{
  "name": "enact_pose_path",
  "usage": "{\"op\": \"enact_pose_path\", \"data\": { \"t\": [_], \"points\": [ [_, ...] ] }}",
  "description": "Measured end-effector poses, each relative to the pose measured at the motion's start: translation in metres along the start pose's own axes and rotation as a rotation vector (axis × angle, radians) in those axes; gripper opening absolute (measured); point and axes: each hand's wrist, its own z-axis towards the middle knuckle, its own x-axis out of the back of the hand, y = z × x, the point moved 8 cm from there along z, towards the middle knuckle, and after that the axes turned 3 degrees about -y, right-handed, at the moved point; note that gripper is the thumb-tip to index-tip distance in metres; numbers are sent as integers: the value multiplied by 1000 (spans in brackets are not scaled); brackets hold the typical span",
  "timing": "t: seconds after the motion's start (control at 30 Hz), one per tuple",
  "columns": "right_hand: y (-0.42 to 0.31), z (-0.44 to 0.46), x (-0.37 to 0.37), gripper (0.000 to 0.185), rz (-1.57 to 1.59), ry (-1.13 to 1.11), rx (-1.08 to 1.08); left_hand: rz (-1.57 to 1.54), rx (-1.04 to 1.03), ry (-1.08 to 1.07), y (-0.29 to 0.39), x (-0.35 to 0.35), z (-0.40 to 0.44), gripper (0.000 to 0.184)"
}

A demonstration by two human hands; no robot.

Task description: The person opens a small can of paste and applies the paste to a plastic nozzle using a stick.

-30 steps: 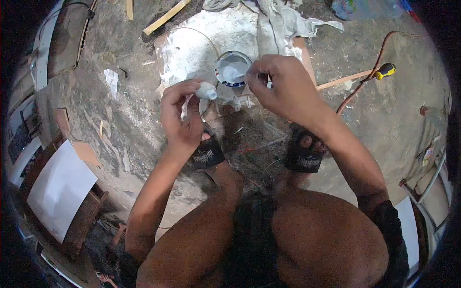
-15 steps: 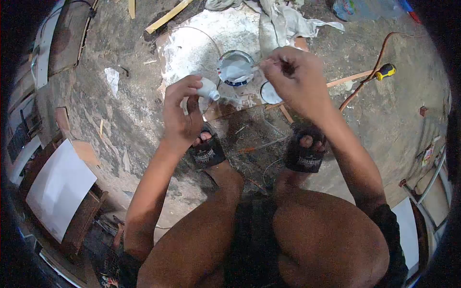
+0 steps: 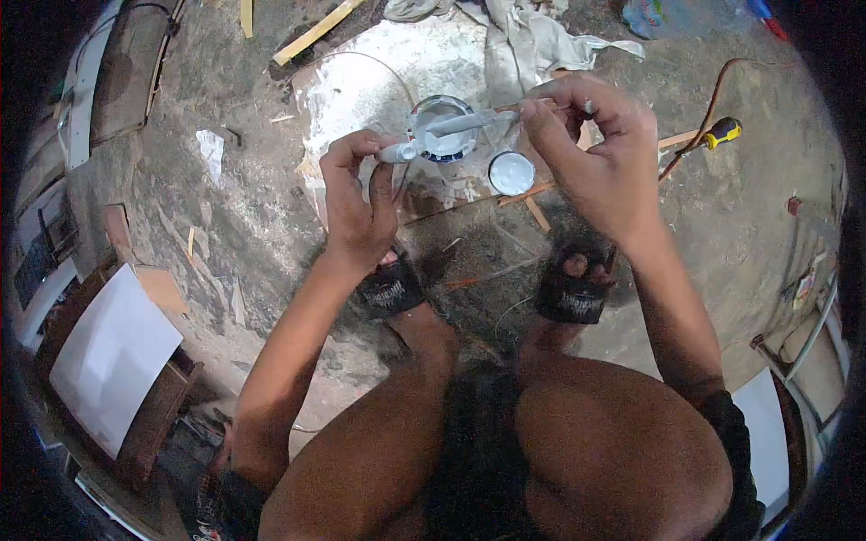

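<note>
An open can [image 3: 443, 106] with whitish paint inside stands on a white-stained board [image 3: 361, 99]. My left hand [image 3: 361, 194] is closed around a small white bottle [image 3: 398, 153], whose nozzle points right, at the can's left edge. Above the can, a paint-coated stirring stick [image 3: 465, 123] lies nearly level. Its right end is pinched in my right hand [image 3: 600, 149]. Below and right of the can sits a round white-coated lid or small tin [image 3: 511, 173]; which of the two, I cannot tell.
A yellow and black screwdriver [image 3: 723, 133] lies at the right beside a brown cable [image 3: 717, 95]. Pale rags [image 3: 541, 45] are behind the board. Wood strips [image 3: 316, 32] are scattered around. My sandalled feet [image 3: 573, 293] are near the front.
My right hand has moved right and the coated stick now shows over the can. The bottle in my left hand has tilted to nearly level. The round white item has come into full view.
</note>
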Motion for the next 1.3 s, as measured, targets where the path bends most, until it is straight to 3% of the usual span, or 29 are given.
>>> {"op": "enact_pose_path", "data": {
  "t": [0.27,0.37,0.57,0.67,0.87,1.3],
  "points": [
    [0,0,-2,12,14,2,-1,-141,144,-44,5,-7,0,30],
    [0,-1,-4,11,-1,-40,-15,-320,347,-72,-6,-9,-2,31],
    [4,1,-3,12,-12,-17,-1,-96,301,-162,-9,-8,8,27],
    [6,3,-2,13,4,5,5,-204,410,-180,-15,-8,10,27],
    [7,3,0,13,-24,14,15,17,239,-153,0,-2,24,37],
    [2,3,-8,11,-134,-33,108,332,154,-241,16,1,31,37]
  ]
}}
